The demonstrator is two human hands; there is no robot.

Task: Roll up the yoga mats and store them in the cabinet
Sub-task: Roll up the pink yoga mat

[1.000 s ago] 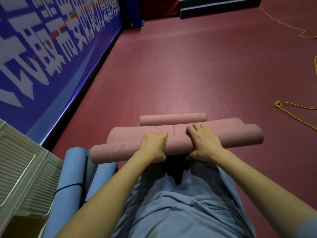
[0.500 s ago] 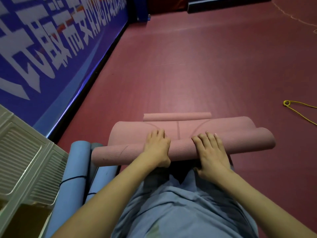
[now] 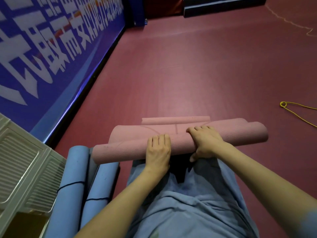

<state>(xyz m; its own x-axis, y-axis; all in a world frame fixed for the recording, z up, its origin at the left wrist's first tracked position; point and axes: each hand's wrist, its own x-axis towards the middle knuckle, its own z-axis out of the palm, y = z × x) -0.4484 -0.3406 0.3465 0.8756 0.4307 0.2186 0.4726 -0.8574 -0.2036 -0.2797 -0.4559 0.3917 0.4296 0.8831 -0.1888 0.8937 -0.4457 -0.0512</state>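
A pink yoga mat (image 3: 240, 134) lies across the red floor just in front of my knees, most of it wound into a thick roll. A short flat stretch of it reaches forward to its far end (image 3: 175, 120), which curls upward. My left hand (image 3: 158, 150) presses flat on top of the roll at its middle. My right hand (image 3: 205, 140) wraps over the roll a little to the right, thumb tucked beneath. Two rolled blue mats (image 3: 72, 182), each tied with a dark cord, lie side by side at my left.
A pale cabinet door with louvred panels (image 3: 25, 169) stands at the lower left beside the blue mats. A blue banner wall (image 3: 51, 48) runs along the left. A yellow rope (image 3: 295, 109) lies on the floor at right. Dark steps (image 3: 223, 4) sit at the back.
The pink roll has turned forward a little and grown thicker. My left hand went from gripping to lying flat on top; my right hand shifted to wrap over the roll.
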